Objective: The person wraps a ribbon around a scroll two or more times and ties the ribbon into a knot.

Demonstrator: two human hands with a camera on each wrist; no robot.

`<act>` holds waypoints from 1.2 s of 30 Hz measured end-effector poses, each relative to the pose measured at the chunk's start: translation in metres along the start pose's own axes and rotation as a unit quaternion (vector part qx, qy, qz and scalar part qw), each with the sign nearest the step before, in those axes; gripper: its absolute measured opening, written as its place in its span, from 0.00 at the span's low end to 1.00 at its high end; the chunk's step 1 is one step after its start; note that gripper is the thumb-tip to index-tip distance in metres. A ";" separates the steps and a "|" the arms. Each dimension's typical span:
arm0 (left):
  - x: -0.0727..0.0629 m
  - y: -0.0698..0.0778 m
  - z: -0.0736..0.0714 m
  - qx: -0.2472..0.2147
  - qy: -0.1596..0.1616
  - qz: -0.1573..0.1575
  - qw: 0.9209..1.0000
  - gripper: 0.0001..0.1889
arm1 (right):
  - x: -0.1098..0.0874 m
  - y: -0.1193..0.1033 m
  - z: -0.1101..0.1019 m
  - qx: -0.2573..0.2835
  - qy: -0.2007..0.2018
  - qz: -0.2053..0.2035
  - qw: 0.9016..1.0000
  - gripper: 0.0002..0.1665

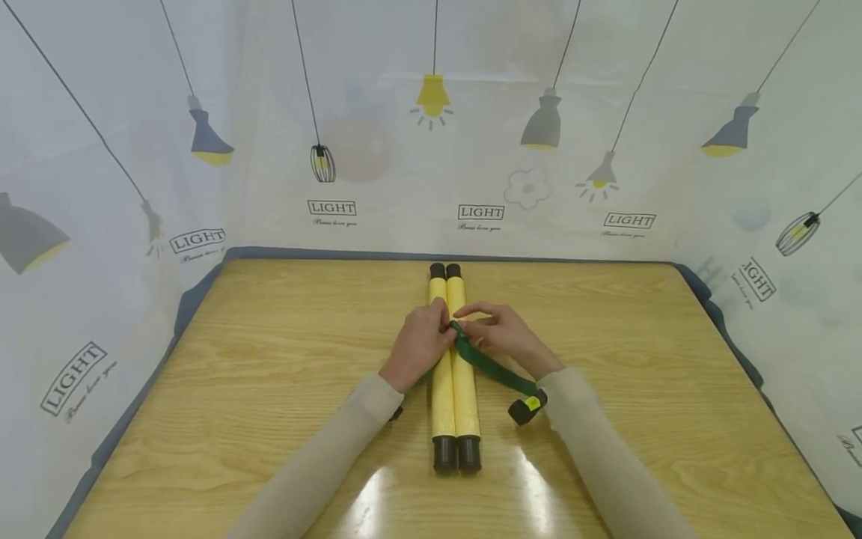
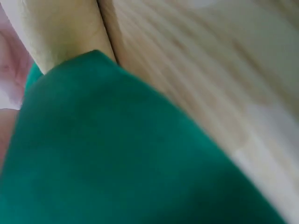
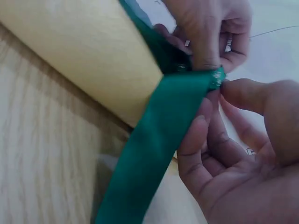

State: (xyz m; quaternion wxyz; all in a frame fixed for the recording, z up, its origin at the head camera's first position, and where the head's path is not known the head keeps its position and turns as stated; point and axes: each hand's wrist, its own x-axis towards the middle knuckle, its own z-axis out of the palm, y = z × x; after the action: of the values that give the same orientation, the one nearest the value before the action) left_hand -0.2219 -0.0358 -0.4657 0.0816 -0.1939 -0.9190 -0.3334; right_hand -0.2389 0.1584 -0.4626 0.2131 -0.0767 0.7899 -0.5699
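Two yellow tubes (image 1: 441,404) with black end caps (image 1: 444,454) lie side by side, pointing away from me. A green ribbon (image 1: 494,368) goes around them, its two sides meeting in a crossing or knot on top. My left hand (image 1: 419,340) pinches the ribbon there between thumb and fingers. From the other side my right hand (image 1: 505,335) pinches it too, thumb and fingertips at the fold, as the right wrist view shows at the ribbon (image 3: 149,126). In the left wrist view the ribbon (image 2: 117,149) covers much of the picture, with one tube (image 2: 70,32) behind.
The tubes rest on a wood-grain table (image 1: 269,314). Pale curtain walls (image 1: 377,60) printed with lamps surround it at the back and both sides. A small black device (image 1: 527,408) with a yellow-green patch sits beside my right sleeve.
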 end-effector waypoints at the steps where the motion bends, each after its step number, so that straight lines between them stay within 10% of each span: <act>1: 0.000 -0.001 0.000 -0.003 0.001 0.001 1.000 0.09 | 0.001 0.001 0.000 0.001 0.004 0.008 1.000 0.17; 12: 0.002 -0.019 -0.007 -0.084 -0.033 0.011 0.996 0.07 | 0.003 0.001 -0.001 -0.021 0.009 0.014 1.000 0.16; 19: 0.001 -0.033 -0.031 -0.091 -0.116 -0.037 0.988 0.26 | 0.000 0.001 -0.003 -0.064 0.022 -0.036 0.997 0.14; 24: 0.000 -0.049 -0.044 -0.066 -0.161 -0.033 0.984 0.20 | -0.001 0.001 -0.004 -0.100 0.053 -0.041 0.993 0.14; 36: -0.007 -0.071 -0.072 -0.102 -0.142 -0.040 0.984 0.09 | -0.012 0.007 -0.023 -0.141 0.090 -0.073 0.983 0.14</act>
State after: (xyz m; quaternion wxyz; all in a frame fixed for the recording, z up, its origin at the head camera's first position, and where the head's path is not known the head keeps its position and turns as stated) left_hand -0.2429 -0.1345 -0.4537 -0.0837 -0.2096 -0.8894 -0.3975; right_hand -0.2369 0.1854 -0.4603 0.0856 -0.1117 0.8706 -0.4715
